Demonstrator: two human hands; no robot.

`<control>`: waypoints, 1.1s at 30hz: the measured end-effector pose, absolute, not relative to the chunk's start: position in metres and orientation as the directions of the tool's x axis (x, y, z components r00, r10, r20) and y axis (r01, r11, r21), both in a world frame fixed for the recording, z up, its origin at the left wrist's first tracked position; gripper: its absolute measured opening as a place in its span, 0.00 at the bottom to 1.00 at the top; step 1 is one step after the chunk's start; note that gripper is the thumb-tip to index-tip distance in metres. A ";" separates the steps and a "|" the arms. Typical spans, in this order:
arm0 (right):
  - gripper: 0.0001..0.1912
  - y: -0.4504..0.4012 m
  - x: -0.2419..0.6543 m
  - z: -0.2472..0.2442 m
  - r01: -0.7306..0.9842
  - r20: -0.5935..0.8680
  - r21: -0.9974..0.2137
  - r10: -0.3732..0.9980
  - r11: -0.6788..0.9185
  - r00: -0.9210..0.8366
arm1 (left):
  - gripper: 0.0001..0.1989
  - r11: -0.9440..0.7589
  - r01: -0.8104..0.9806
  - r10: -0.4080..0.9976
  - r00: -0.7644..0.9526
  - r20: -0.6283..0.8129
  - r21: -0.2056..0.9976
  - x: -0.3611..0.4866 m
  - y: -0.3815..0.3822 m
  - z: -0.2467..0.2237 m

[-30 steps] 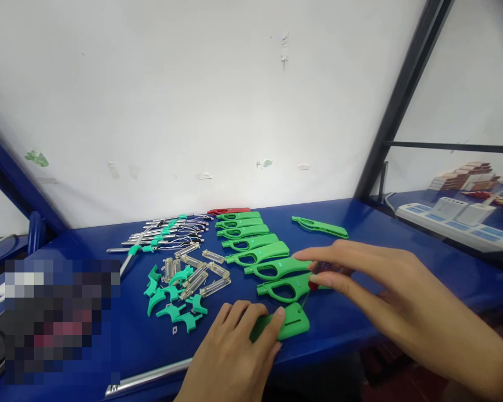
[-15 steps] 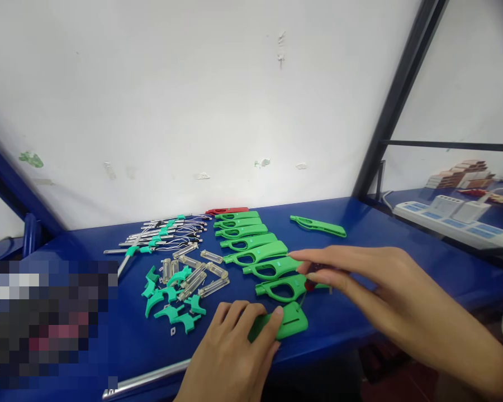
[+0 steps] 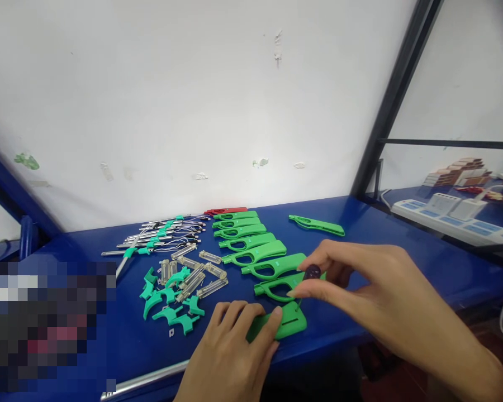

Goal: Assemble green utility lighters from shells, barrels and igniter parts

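My left hand presses a green long-nosed lighter down at the table's near edge, fingers wrapped over its body. From that lighter a metal tube sticks out to the left. Above the lighter's right end, my right hand has its thumb and fingers around the dark handle of a small screwdriver. The screwdriver's thin shaft reaches down to the lighter; the tip's contact is too small to make out. Just behind lies a green lighter shell, partly covered by my right hand.
Several green shells and a red one form a column behind. Left lie clear fuel tanks, teal triggers and metal tubes with wires. One shell half lies apart; a power strip is at right.
My right thumb and fingers have shifted around the screwdriver handle, which now shows more between them. My left hand stays on the lighter. The view has moved slightly.
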State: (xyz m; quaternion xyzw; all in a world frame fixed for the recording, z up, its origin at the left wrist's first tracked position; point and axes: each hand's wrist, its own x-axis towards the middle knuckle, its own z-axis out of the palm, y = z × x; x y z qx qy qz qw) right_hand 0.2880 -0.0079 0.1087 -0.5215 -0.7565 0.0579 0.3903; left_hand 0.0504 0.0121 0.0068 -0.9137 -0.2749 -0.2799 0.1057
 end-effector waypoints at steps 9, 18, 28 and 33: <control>0.22 -0.005 0.287 0.106 0.765 0.516 -0.491 0.846 0.418 -0.131 | 0.19 -0.825 0.563 0.445 0.699 0.560 -0.047 0.049 0.013 0.006; 0.17 0.000 0.285 0.107 0.746 0.571 -0.455 0.802 0.487 -0.175 | 0.19 -0.820 0.570 0.451 0.700 0.554 -0.052 0.049 0.012 0.006; 0.10 0.001 0.294 0.103 0.707 0.568 -0.400 0.763 0.584 -0.309 | 0.18 -0.823 0.565 0.439 0.696 0.568 -0.057 0.050 0.012 0.007; 0.18 -0.004 0.304 0.104 0.671 0.547 -0.413 0.756 0.616 -0.358 | 0.19 -0.820 0.569 0.437 0.695 0.571 -0.064 0.051 0.013 0.007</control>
